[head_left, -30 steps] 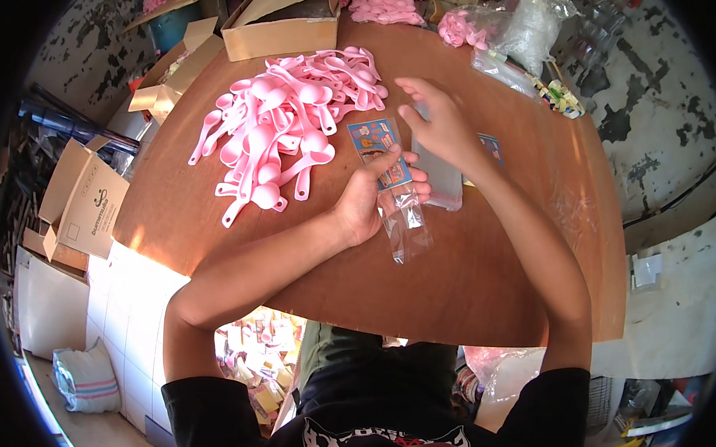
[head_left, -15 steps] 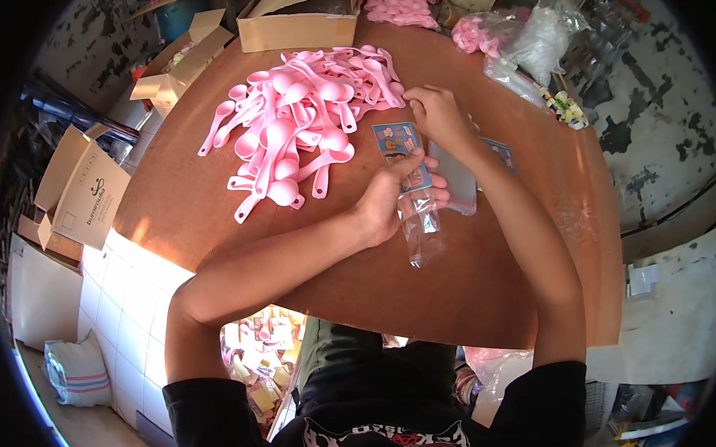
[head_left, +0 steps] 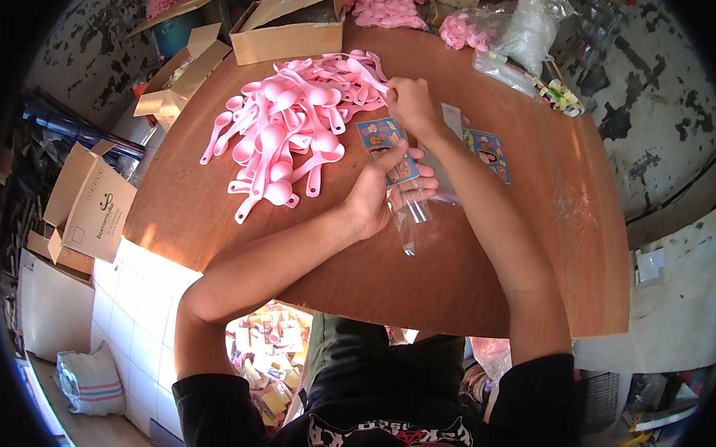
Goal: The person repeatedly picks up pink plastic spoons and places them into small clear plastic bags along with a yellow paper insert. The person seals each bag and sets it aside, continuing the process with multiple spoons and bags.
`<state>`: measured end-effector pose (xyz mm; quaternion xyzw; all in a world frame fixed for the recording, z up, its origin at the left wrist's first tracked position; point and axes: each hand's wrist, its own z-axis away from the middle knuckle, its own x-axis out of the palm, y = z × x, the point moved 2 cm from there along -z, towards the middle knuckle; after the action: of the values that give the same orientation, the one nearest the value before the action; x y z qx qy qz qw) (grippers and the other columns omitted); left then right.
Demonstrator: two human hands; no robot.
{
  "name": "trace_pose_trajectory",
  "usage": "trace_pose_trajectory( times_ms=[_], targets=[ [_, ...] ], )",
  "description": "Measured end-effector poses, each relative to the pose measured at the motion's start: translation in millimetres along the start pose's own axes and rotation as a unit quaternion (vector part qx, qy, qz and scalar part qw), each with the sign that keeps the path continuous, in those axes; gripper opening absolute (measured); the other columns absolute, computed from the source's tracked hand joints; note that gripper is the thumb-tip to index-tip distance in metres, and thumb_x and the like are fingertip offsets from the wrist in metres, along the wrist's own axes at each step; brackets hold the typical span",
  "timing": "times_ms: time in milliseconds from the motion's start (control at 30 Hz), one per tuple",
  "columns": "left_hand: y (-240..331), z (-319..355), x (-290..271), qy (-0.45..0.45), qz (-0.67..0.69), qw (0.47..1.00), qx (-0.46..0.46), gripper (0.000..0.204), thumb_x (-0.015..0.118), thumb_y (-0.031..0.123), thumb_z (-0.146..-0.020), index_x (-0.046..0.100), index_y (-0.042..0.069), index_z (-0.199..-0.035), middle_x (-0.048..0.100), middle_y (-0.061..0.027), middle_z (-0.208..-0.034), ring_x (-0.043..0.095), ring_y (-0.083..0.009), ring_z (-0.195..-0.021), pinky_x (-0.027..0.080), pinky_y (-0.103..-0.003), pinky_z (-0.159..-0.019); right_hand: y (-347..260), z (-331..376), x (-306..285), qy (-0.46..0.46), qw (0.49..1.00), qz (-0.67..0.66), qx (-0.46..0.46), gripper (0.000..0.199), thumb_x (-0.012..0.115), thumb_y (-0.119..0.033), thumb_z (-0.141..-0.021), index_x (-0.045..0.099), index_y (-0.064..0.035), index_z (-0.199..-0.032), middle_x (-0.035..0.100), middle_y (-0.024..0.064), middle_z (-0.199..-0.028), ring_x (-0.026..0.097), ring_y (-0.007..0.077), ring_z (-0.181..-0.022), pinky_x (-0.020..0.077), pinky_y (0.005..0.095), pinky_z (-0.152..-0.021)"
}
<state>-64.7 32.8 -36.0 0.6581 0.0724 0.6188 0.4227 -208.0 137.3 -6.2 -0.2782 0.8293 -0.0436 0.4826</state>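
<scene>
Left hand [head_left: 372,199] at centre frame, fingers curled and pinching the mouth of a clear, crinkled plastic sleeve [head_left: 412,213], pressing it against the tabletop with a printed card [head_left: 386,146] showing at its top end. Right hand [head_left: 410,101] just above, stretched toward the upper middle, fingers closed on the handle end of one pink spoon [head_left: 369,79] at the right edge of the heap. Spread to the left of both hands, a loose pile of pink plastic spoons [head_left: 282,138]: smooth, glossy, round bowls and long flat handles, overlapping in many directions, too many and too tangled to count. To the right of the sleeve, a second colourful printed card [head_left: 487,151] lying flat, with more clear film between the two. All resting on a brown, smooth wooden table [head_left: 522,253] with a curved near edge. Along the upper edge, two open cardboard boxes, one large [head_left: 290,28] and one smaller [head_left: 178,79] toward the upper left. At top centre, another heap of pink pieces [head_left: 389,5], and at top right several clear bags [head_left: 522,28], one holding pink items. At far left, below the table, one more printed cardboard box [head_left: 90,202] on the floor, and a white striped sack [head_left: 92,380] at lower left.
</scene>
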Motion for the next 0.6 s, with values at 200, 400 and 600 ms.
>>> trace_pose_trajectory(
  times_ms=[200, 400, 600],
  targets=[
    [11, -1, -4, 0.005, 0.014, 1.0, 0.021, 0.045, 0.05, 0.045, -0.099, 0.054, 0.001, -0.112, 0.066, -0.0176, -0.099, 0.069, -0.029, -0.091, 0.057, -0.044, -0.087, 27, 46, -67, 0.085, 0.978, -0.192, 0.018, 0.012, 0.064, -0.012, -0.088, 0.069, -0.0026, -0.094, 0.068, 0.0126, -0.074, 0.068, 0.0203, -0.067, 0.0526, 0.0323, -0.064],
    [28, -1, -15, 0.051, 0.045, 0.997, 0.032, 0.054, 0.052, 0.053, -0.096, 0.054, 0.001, -0.109, 0.066, -0.0193, -0.099, 0.069, -0.0308, -0.093, 0.058, -0.044, -0.088, -7, 166, -160, 0.158, 0.978, -0.119, -0.061, 0.016, 0.071, 0.001, -0.083, 0.066, 0.0018, -0.098, 0.067, 0.0115, -0.08, 0.066, 0.0187, -0.072, 0.0528, 0.0271, -0.067],
    [27, -11, -18, 0.051, 0.079, 0.995, 0.038, 0.056, 0.051, 0.055, -0.096, 0.055, 0.0, -0.106, 0.066, -0.0181, -0.1, 0.068, -0.0308, -0.095, 0.057, -0.045, -0.091, -31, 245, -191, 0.034, 0.925, -0.013, -0.379, 0.026, 0.077, -0.002, -0.077, 0.064, 0.0015, -0.099, 0.066, 0.0146, -0.09, 0.07, 0.0275, -0.08, 0.0617, 0.0381, -0.069]
  ],
)
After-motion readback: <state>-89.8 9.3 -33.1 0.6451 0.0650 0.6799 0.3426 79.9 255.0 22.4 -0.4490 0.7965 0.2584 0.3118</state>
